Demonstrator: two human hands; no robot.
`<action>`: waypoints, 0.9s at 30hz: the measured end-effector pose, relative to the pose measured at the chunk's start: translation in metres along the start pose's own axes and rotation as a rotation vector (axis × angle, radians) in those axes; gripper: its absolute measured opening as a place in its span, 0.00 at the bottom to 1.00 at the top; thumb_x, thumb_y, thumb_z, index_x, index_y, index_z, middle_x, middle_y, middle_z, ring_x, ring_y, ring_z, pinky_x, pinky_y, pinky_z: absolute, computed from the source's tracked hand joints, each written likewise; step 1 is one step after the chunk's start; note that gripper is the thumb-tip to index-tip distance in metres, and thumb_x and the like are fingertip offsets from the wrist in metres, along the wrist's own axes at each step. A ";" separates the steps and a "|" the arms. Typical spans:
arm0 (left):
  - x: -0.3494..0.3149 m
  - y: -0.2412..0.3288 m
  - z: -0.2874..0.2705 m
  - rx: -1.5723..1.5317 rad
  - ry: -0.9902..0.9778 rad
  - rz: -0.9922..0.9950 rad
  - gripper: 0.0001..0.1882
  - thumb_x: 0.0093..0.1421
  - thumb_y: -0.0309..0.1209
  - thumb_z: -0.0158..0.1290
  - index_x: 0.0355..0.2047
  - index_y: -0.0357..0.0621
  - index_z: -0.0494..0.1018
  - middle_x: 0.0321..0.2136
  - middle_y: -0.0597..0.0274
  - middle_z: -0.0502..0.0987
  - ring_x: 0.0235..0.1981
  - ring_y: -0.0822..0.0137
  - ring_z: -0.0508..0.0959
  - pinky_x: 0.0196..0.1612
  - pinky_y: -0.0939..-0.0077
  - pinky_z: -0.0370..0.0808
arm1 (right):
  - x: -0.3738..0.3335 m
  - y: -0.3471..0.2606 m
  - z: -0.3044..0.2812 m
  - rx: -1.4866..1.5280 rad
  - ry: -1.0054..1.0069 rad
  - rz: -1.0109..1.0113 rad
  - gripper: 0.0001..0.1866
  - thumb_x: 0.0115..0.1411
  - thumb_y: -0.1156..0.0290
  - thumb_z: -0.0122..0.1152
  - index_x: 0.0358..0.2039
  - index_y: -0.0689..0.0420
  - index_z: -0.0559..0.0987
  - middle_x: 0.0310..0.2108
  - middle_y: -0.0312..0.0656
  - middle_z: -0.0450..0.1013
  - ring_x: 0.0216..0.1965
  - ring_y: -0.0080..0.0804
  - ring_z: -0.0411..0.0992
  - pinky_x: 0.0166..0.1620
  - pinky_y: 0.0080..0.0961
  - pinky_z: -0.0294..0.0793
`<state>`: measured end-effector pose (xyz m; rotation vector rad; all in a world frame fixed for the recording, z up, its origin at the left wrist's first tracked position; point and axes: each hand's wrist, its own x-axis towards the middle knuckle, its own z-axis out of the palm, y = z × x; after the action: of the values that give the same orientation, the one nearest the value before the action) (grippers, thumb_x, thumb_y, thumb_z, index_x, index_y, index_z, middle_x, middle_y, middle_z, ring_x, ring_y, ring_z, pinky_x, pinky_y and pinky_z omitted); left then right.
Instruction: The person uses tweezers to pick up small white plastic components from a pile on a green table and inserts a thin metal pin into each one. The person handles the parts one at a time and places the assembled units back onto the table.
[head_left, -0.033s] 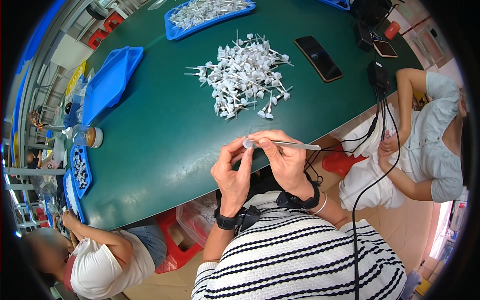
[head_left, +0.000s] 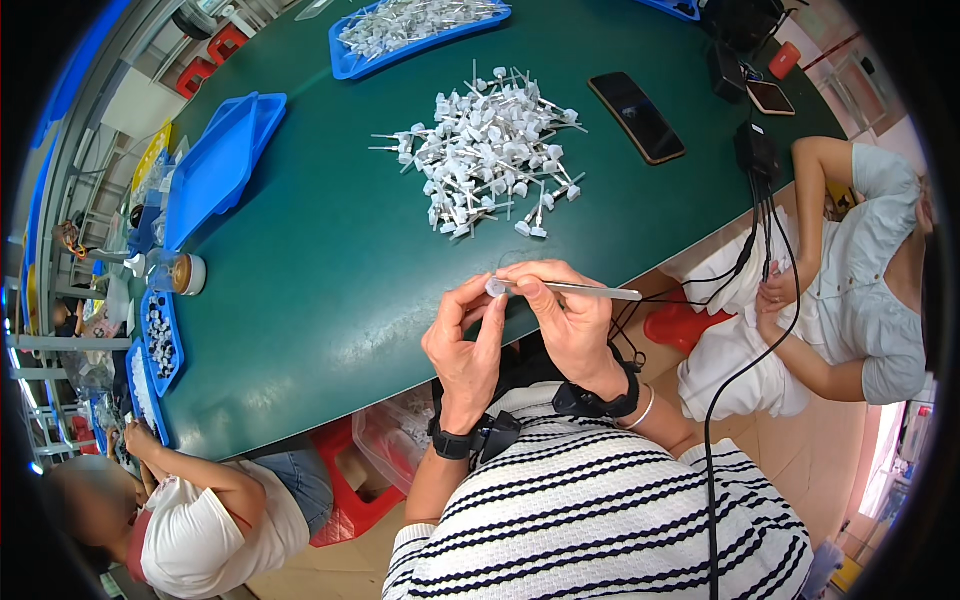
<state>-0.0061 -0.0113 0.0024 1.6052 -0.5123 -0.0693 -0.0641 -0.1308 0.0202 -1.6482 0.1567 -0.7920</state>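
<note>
The small whitish round piece (head_left: 496, 287) is in the air on the person's side of the pile of white stemmed parts (head_left: 495, 150), apart from it. The left hand (head_left: 465, 350) pinches this piece between thumb and forefinger. The right hand (head_left: 572, 320) grasps a slim metal tool (head_left: 605, 293), perhaps tweezers, with its inner end at the piece; whether the end touches it, I cannot tell, because the fingers cover it.

In my judgement, the piece could slip out if the tool pushes sideways, since the pinch holds only a small rim. If the tool's end slides, it could also poke the left fingertips. A dropped piece might roll into the pile and be difficult to recognise among similar parts. Right of the pile, the smartphone (head_left: 637, 117) lies flat on the green table (head_left: 300, 280); beyond the pile is a filled blue tray (head_left: 352, 72).
</note>
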 end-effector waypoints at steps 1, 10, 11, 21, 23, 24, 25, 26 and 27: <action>0.000 0.001 0.000 0.003 -0.002 0.000 0.14 0.59 0.19 0.59 0.45 0.34 0.76 0.40 0.53 0.81 0.38 0.69 0.83 0.42 0.77 0.81 | 0.000 0.000 0.000 -0.004 0.001 0.001 0.13 0.68 0.70 0.55 0.41 0.68 0.79 0.39 0.46 0.80 0.39 0.29 0.78 0.44 0.23 0.80; 0.000 0.001 -0.001 -0.027 -0.024 -0.008 0.13 0.59 0.19 0.59 0.45 0.33 0.75 0.41 0.53 0.81 0.40 0.68 0.83 0.44 0.77 0.81 | -0.001 0.001 0.000 -0.006 0.018 -0.020 0.13 0.69 0.70 0.54 0.40 0.69 0.79 0.38 0.47 0.80 0.38 0.30 0.79 0.43 0.24 0.81; 0.000 0.001 -0.001 -0.066 -0.033 -0.036 0.13 0.59 0.19 0.59 0.45 0.32 0.75 0.41 0.53 0.81 0.40 0.68 0.82 0.45 0.77 0.80 | -0.001 0.001 0.000 0.003 0.019 -0.015 0.13 0.69 0.70 0.54 0.40 0.69 0.79 0.38 0.47 0.80 0.38 0.30 0.79 0.43 0.24 0.81; 0.001 0.000 -0.003 -0.256 -0.086 -0.169 0.13 0.61 0.19 0.57 0.47 0.30 0.74 0.43 0.54 0.80 0.42 0.69 0.81 0.48 0.77 0.79 | -0.001 0.004 -0.004 -0.060 0.003 -0.004 0.12 0.68 0.70 0.55 0.39 0.68 0.80 0.37 0.46 0.80 0.37 0.29 0.79 0.43 0.23 0.80; 0.000 0.000 -0.003 -0.260 -0.089 -0.177 0.13 0.61 0.19 0.57 0.47 0.30 0.74 0.43 0.54 0.80 0.42 0.69 0.81 0.48 0.77 0.79 | 0.000 0.004 -0.004 -0.083 -0.001 -0.007 0.11 0.68 0.71 0.56 0.38 0.67 0.80 0.36 0.45 0.80 0.37 0.29 0.79 0.42 0.23 0.79; 0.000 0.000 -0.003 -0.261 -0.092 -0.182 0.13 0.61 0.18 0.57 0.47 0.30 0.74 0.43 0.53 0.80 0.42 0.68 0.82 0.48 0.77 0.79 | 0.000 0.002 -0.004 -0.099 -0.005 -0.005 0.11 0.68 0.71 0.56 0.38 0.67 0.81 0.36 0.45 0.80 0.36 0.29 0.79 0.41 0.23 0.79; 0.000 0.000 -0.003 -0.269 -0.094 -0.184 0.13 0.61 0.18 0.57 0.47 0.30 0.74 0.43 0.53 0.80 0.42 0.68 0.82 0.48 0.78 0.79 | 0.001 0.001 -0.005 -0.114 -0.009 -0.002 0.10 0.67 0.72 0.57 0.38 0.67 0.81 0.36 0.45 0.80 0.36 0.29 0.79 0.40 0.23 0.79; 0.001 -0.001 -0.003 -0.276 -0.097 -0.186 0.13 0.61 0.18 0.57 0.47 0.30 0.74 0.43 0.53 0.80 0.42 0.68 0.82 0.48 0.78 0.79 | 0.002 -0.001 -0.005 -0.127 -0.013 -0.009 0.10 0.67 0.72 0.57 0.38 0.66 0.81 0.36 0.44 0.80 0.35 0.29 0.79 0.39 0.23 0.78; 0.001 -0.001 -0.003 -0.285 -0.099 -0.187 0.13 0.62 0.18 0.57 0.47 0.30 0.74 0.43 0.53 0.80 0.42 0.68 0.82 0.48 0.78 0.79 | 0.003 -0.002 -0.006 -0.141 -0.017 -0.017 0.09 0.66 0.73 0.58 0.37 0.66 0.81 0.35 0.44 0.81 0.34 0.29 0.79 0.38 0.22 0.78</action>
<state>-0.0040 -0.0083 0.0019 1.3704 -0.4066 -0.3491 -0.0657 -0.1368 0.0237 -1.7910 0.1907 -0.7943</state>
